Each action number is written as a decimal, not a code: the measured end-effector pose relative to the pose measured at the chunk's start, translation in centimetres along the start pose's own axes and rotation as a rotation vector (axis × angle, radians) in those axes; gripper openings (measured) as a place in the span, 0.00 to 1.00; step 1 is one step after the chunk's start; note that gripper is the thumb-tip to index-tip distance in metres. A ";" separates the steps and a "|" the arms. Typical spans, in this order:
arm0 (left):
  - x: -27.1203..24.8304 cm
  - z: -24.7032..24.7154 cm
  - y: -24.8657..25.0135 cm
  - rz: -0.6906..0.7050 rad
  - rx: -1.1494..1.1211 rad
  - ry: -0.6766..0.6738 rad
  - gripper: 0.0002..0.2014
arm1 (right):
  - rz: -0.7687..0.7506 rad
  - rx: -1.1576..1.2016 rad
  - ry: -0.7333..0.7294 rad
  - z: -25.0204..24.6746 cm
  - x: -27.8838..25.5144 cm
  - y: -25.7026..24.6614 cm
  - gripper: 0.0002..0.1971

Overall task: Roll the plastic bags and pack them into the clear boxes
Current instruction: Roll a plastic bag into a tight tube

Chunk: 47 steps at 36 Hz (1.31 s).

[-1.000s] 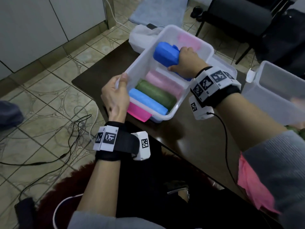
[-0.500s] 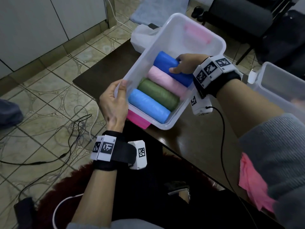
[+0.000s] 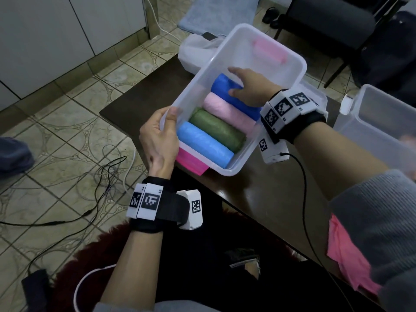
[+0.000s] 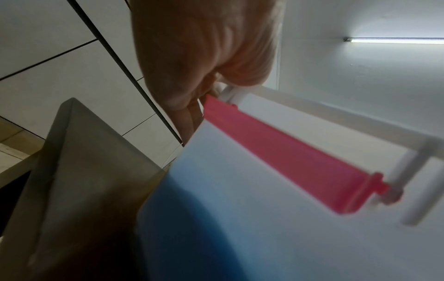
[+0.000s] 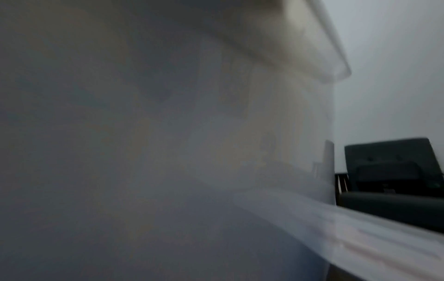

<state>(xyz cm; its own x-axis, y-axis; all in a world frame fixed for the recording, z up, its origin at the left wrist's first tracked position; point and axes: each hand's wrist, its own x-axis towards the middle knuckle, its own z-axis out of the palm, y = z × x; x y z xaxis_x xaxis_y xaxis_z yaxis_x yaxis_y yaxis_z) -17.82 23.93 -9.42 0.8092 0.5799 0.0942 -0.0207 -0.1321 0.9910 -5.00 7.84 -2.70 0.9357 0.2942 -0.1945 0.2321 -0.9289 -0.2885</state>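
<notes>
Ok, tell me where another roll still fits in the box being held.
Free: the far end of the clear box, between the dark blue roll and the wall with the pink latch. Crowded: the near end, where light blue, green, pink and dark blue rolls lie side by side.

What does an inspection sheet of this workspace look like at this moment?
Surface: dark table, its near-left corner under the tilted box.
Job's things: clear box tipped toward the person, holding four rolls side by side: dark blue roll, pink roll, green roll, light blue roll. Second box at right.
Clutter: pink bag at the table's right edge; white bag behind the box.
Grippers: left hand grips the box's near corner; right hand rests on the dark blue roll, fingers spread.
Cables: black wires on the floor; wrist cable.
Surroundings: tiled floor, chair, cabinets.
</notes>
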 end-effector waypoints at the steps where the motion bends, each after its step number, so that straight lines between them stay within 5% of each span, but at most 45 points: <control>1: 0.1 0.1 0.0 0.000 0.013 -0.004 0.05 | -0.054 0.045 0.106 -0.1 -0.1 -0.1 0.27; 4: 0.4 0.4 0.1 -0.017 0.033 0.000 0.06 | -0.136 0.053 0.498 -0.2 -0.8 -0.1 0.28; 7: 0.8 0.6 0.2 -0.046 0.052 -0.006 0.09 | 0.078 0.006 0.636 0.3 -2.7 0.2 0.37; 10: 1.2 0.9 0.5 -0.081 0.066 -0.025 0.06 | 0.303 0.256 0.630 1.7 -4.4 1.2 0.37; 16: 1.6 1.7 1.5 -0.116 0.127 -0.073 0.12 | 0.371 0.837 0.507 4.2 -5.9 2.8 0.27; 25: 1.8 2.6 2.3 -0.183 0.208 -0.098 0.07 | 0.435 0.920 0.481 4.2 -5.6 3.2 0.25; 35: 2.0 2.8 2.2 -0.171 0.245 -0.113 0.16 | 0.359 0.963 0.420 4.3 -6.6 3.8 0.30; 43: 1.6 3.8 4.5 0.216 0.418 -0.003 0.27 | 0.405 0.933 0.387 3.9 -9.2 6.3 0.33; 47: -1.6 6.8 8.1 0.367 0.280 -0.144 0.25 | 0.452 0.906 0.454 3.2 -11.6 9.2 0.31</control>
<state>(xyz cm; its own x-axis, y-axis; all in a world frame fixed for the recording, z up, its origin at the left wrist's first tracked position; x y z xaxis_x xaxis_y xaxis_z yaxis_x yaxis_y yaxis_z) -15.28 16.50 -2.15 0.8518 0.3397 0.3989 -0.1770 -0.5300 0.8293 -14.57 -3.37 -6.12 0.9386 -0.3121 -0.1471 -0.2620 -0.3671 -0.8925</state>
